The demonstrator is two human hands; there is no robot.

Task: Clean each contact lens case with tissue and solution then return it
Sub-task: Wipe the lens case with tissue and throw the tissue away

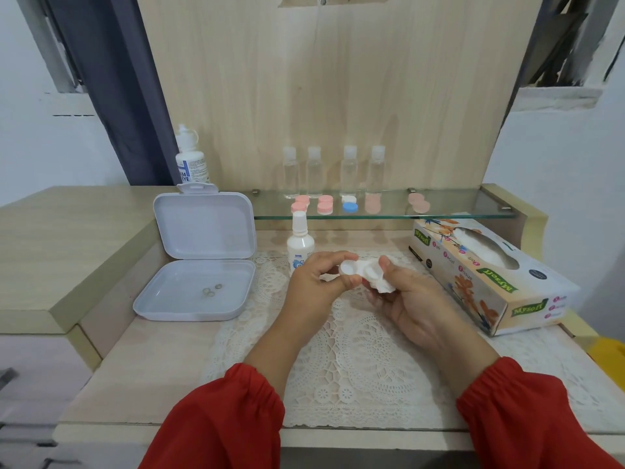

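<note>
Left hand: gripping the left end of a white contact lens case, thumb and fingers curled round it, above the lace mat at mid-desk. Right hand: holding a crumpled white tissue under the right well of the case, thumb pressing down at that end. Both wells of the case are sitting uncapped and facing up. Red sleeves are covering both forearms.

Small white solution bottle: standing upright just behind the left hand, at the far edge of the mat.

White hinged box: lying open on the left of the desk, lid propped upright; a few small clear rings are resting in its tray, too small to identify.

Tissue box: lying on the right of the desk, printed "Mysoft", a tissue showing in its slot.

Glass shelf: running along the back, carrying four clear bottles in a row, upright. In front of them, lens cases: pink-capped ones at left, a blue-and-white one at middle, paler pink ones at right.

Large solution bottle: standing on the raised ledge behind the open box.
</note>
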